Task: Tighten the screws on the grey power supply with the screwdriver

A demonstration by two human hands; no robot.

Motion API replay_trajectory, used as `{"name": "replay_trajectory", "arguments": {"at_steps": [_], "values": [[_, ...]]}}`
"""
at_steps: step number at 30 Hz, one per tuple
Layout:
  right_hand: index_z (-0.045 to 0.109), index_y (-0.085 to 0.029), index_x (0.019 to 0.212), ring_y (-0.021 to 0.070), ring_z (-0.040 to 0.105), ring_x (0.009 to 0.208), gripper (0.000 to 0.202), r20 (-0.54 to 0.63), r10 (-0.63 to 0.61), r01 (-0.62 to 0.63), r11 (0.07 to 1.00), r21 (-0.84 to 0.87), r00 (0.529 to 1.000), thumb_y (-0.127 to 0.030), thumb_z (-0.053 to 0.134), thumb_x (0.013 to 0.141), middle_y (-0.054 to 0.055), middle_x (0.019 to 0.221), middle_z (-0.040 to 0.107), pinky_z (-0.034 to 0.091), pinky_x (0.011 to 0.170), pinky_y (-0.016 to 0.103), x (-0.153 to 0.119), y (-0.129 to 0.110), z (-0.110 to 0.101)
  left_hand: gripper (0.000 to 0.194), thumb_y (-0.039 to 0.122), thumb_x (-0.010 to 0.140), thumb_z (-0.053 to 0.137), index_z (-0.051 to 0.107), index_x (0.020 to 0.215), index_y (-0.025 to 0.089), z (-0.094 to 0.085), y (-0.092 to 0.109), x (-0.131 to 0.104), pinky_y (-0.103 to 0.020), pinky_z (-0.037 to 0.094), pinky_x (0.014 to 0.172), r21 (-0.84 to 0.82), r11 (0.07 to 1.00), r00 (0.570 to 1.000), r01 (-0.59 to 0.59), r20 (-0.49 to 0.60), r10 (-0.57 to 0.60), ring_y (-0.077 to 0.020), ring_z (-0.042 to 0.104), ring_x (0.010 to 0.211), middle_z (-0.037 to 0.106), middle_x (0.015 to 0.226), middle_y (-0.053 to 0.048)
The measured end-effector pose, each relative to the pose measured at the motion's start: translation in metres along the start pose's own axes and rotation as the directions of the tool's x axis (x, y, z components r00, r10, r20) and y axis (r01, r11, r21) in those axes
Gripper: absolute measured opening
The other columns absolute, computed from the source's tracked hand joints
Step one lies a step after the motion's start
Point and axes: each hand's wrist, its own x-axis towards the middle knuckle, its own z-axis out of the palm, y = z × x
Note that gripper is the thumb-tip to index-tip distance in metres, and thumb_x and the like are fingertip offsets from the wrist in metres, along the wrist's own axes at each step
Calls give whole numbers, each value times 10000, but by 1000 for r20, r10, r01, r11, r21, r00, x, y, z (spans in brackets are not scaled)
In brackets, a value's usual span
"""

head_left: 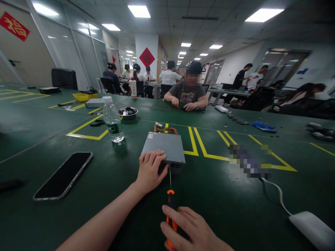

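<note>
A grey metal computer power supply (169,144) lies flat on the green table in front of me. Its bundle of coloured cables (167,129) sticks out at the far side. My left hand (150,170) grips the near left corner, fingers over the top and thumb at the near face. In my right hand (191,226) is an orange and black screwdriver (170,200), held by the handle between thumb and fingers. Its thin shaft points away from me, with the tip at the near face of the power supply. The exact contact point of the tip is too small to make out.
Left of the power supply stand a water bottle (113,122) and a phone (64,176). Behind are a metal bowl (128,113) of dark parts and a yellow tray (85,96). At right lies a white device (312,228) with a cable. A person (187,92) sits opposite.
</note>
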Motion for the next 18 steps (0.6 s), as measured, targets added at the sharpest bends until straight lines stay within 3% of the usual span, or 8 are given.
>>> {"name": "replay_trajectory", "arguments": {"at_steps": [6, 11, 15, 18], "values": [[561, -161, 1101, 153, 641, 838, 233, 96, 24, -24, 1000, 7, 995, -268, 433, 939, 132, 1093, 625, 517, 763, 284, -3, -1, 4, 244, 277, 799, 551, 531, 1039, 236, 2, 0, 0, -406, 307, 895, -6, 1000, 1000, 6, -8, -7, -221, 527, 1064, 616, 1123, -51], [581, -142, 1020, 124, 629, 670, 188, 18, -8, 8, 1000, 2, 1000, -217, 440, 923, 110, 998, 654, 518, 666, 252, 1, -1, 4, 235, 282, 812, 541, 518, 1041, 234, 0, 0, 0, -405, 300, 894, -12, 1000, 1000, -2, -1, 2, -217, 519, 1076, 614, 1124, -49], [567, -111, 914, 143, 647, 808, 210, -64, 0, 2, 1000, 20, 998, -254, 418, 955, 122, 886, 673, 514, 681, 226, 1, 1, 2, 234, 291, 816, 537, 515, 1042, 237, 1, 0, 0, -406, 299, 894, -6, 1000, 1000, 6, 4, -6, -218, 516, 1078, 607, 1135, -50], [555, -113, 954, 155, 636, 901, 304, 0, 23, -23, 999, 40, 1000, -332, 347, 984, 137, 960, 668, 525, 694, 236, 3, 1, 0, 233, 297, 813, 538, 517, 1038, 241, 1, 0, 0, -407, 299, 894, -5, 1000, 1000, 13, 3, -13, -221, 515, 1080, 608, 1134, -48]]}}
